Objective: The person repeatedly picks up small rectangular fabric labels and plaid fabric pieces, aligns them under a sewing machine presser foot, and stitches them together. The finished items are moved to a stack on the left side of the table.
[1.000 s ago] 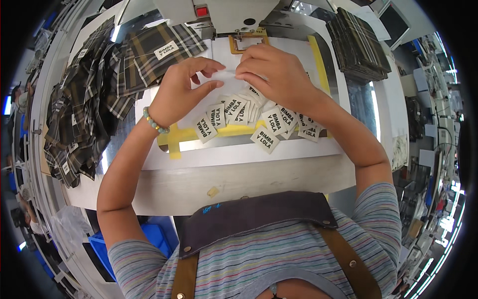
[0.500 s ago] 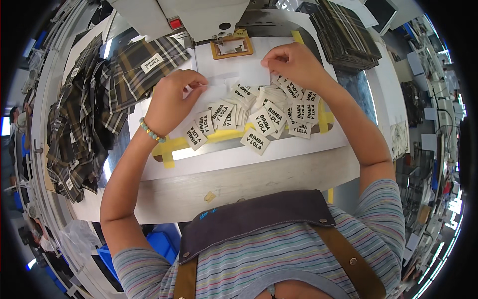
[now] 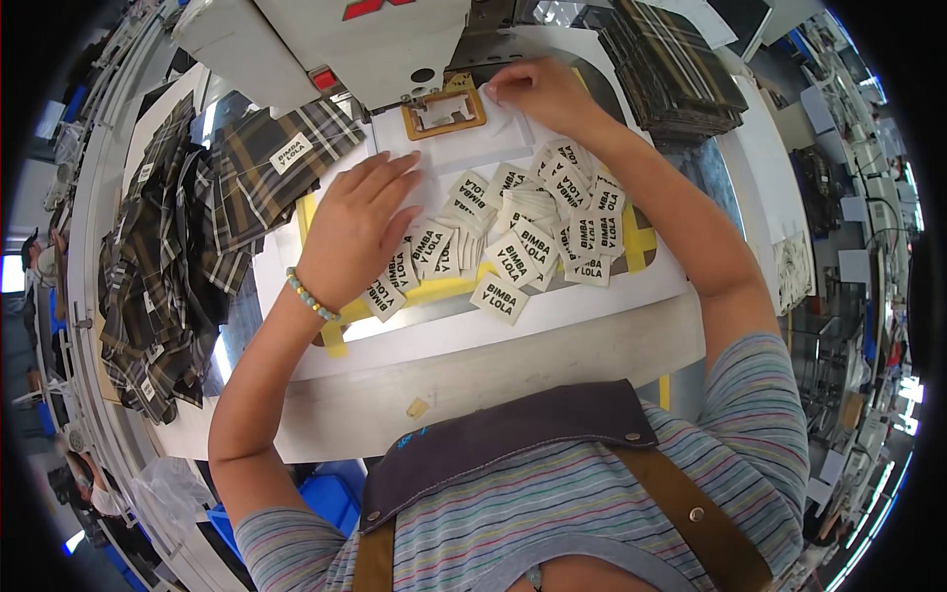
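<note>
I take the tan frame [image 3: 449,129] under the machine head [image 3: 360,44] as my mark. My right grip [image 3: 552,97] is just right of it, thumb and finger close together at thin white sheeting [image 3: 501,118]; I cannot tell whether they actually pinch it. My left grip [image 3: 360,232] is released, fingers spread, to the lower left of the frame.

By my reading, the step in hand is handling that sheeting at the frame's right side; a next move calls for fingertips clear of the clamp and the sheeting flat.

Inside the frame lies a pale piece. Below the frame, the printed labels [image 3: 511,259] overlap in a loose pile on the desk [image 3: 513,365]. Left of it is a plaid cloth piece [image 3: 261,187] bearing one label; far right, a plaid stack [image 3: 676,79]. Well below the frame sits a blue bin [image 3: 333,498], its contents hidden from me.
</note>
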